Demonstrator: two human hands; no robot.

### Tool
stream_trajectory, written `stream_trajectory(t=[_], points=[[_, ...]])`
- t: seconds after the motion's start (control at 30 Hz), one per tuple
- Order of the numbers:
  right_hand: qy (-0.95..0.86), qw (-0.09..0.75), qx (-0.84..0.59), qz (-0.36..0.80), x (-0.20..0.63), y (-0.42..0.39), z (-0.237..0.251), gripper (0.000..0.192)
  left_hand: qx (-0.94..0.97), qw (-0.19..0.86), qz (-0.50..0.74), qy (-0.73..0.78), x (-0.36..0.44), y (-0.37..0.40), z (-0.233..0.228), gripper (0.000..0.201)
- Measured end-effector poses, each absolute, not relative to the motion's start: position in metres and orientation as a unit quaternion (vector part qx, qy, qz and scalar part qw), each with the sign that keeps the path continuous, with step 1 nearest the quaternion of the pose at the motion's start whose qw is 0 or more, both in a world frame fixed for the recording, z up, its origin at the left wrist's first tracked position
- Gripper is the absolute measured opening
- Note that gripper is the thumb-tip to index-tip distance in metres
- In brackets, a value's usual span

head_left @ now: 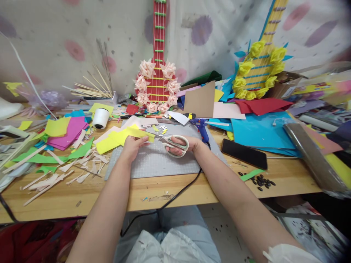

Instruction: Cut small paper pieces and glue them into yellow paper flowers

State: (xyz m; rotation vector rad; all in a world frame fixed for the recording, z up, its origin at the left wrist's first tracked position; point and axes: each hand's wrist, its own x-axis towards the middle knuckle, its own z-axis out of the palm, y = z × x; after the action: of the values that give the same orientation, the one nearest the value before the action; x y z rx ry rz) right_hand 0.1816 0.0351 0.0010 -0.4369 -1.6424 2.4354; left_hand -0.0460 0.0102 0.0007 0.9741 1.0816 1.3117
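My left hand [133, 145] is closed in a pinch on a sheet of yellow paper [124, 137], thumb on top, holding it just above the grey cutting mat [153, 160]. My right hand [183, 143] is curled through the loops of the scissors [172, 143], gripping them, and the blades point left and meet the paper's right edge. Both forearms reach forward from the near edge of the table [192, 188], the wrists low over the mat and the hands close together. A black cord [175, 195] runs from under my right wrist off the table's edge. Beyond the scissors lies a blue glue gun [202, 128], and a black phone [244, 153] lies to the right. At the back left a small box [101, 96] holds wooden sticks [91, 87] that fan out of it.
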Motion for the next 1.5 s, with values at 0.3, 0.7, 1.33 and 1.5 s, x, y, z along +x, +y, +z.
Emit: stream_trajectory(t=[0.3,0.7,1.33,1.5], points=[[-0.563,0.081,-0.114,0.815,0.177,0.030,0.003,0.053,0.432,0.584,0.521,0.449,-0.038,0.008,-0.005,0.043],[-0.576,0.110,-0.114,0.802,0.177,0.029,0.004,0.059,0.368,0.598,0.574,0.421,-0.042,0.009,0.005,0.032],[-0.563,0.104,-0.179,0.800,0.176,0.025,0.011,0.061,0.354,0.569,0.599,0.438,-0.034,0.009,0.001,0.035],[-0.555,0.117,-0.165,0.807,0.179,0.033,0.003,0.048,0.334,0.560,0.614,0.445,-0.036,0.011,0.001,0.035]])
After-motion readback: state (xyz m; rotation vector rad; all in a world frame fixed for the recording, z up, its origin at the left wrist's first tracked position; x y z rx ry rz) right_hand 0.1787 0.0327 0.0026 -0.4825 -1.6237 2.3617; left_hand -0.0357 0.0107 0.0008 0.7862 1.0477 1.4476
